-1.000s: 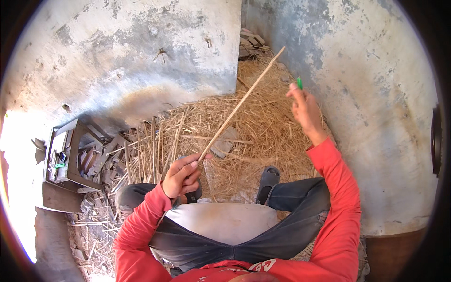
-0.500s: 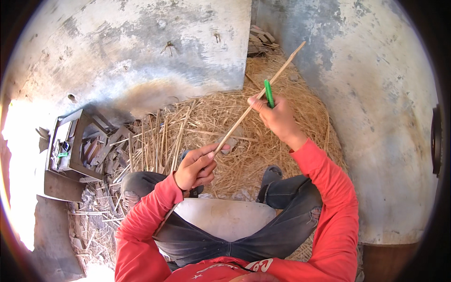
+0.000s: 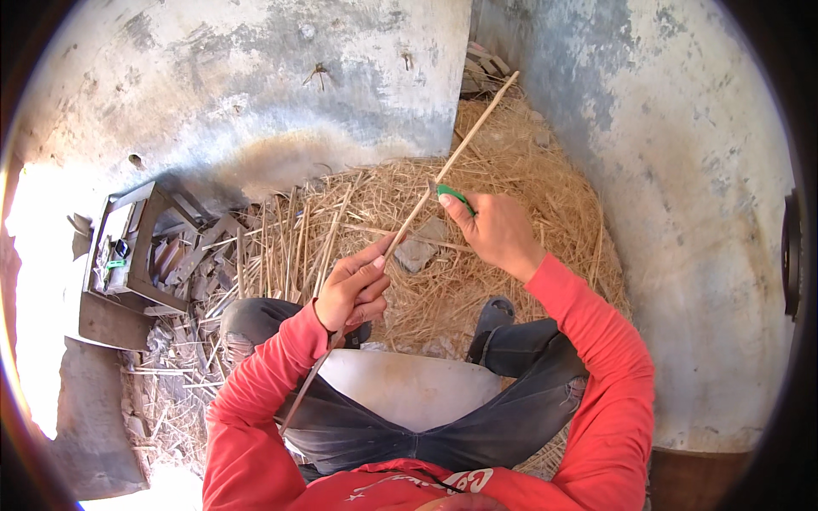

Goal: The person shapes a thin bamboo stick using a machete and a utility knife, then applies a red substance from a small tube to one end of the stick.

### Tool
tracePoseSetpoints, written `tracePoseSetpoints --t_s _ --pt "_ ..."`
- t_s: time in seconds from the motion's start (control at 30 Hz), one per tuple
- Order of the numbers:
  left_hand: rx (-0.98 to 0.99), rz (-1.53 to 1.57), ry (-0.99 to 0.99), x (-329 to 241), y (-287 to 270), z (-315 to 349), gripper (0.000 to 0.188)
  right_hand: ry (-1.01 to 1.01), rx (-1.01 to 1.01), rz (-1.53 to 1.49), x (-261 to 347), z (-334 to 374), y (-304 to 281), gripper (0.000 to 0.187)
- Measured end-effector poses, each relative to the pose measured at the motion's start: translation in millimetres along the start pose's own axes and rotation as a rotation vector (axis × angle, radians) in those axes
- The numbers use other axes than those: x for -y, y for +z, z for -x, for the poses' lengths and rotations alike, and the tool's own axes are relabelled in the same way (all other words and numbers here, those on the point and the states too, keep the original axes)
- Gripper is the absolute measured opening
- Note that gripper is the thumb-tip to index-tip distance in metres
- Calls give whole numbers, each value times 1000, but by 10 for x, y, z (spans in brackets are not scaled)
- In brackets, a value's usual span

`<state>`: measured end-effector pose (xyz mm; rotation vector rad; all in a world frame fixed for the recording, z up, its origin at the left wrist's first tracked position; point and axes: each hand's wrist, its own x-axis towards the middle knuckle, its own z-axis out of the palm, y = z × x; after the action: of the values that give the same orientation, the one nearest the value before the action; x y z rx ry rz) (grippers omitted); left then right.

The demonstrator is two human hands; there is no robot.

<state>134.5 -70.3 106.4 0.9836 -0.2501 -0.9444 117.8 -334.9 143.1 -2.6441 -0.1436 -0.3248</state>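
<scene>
A long, thin bamboo strip (image 3: 477,129) slants from my lap up to the far right. My left hand (image 3: 354,285) is closed round it near its middle, thumb on top. The strip's lower end runs back under my left forearm and over my thigh. My right hand (image 3: 504,234) grips a green utility knife (image 3: 457,198), thumb along the handle. The knife's tip meets the strip a little beyond my left hand. Whether the blade bites into it is too small to tell.
Straw and bamboo shavings (image 3: 545,200) cover the floor ahead. Between my legs is a pale, smooth surface (image 3: 409,387). At left a wooden stool on its side (image 3: 128,294) bears small items, with wood scraps beside it. Worn plaster walls (image 3: 690,213) stand close at right and ahead.
My right hand has moved nearer and slightly left, turning the green knife from upright to lying against the strip. The strip's far end has shifted left.
</scene>
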Motion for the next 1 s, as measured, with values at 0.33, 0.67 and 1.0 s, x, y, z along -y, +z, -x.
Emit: tracePoseSetpoints --t_s 0.33,0.67,1.0 --pt "-31 44 -19 -46 66 -8 48 -138 -158 106 -224 -66 136 73" --pt "-7 -7 -62 29 -3 76 45 69 -101 238 -773 -250 -31 72" --pt "12 -79 -130 114 -110 164 46 406 -169 222 -1613 -269 -301 74"
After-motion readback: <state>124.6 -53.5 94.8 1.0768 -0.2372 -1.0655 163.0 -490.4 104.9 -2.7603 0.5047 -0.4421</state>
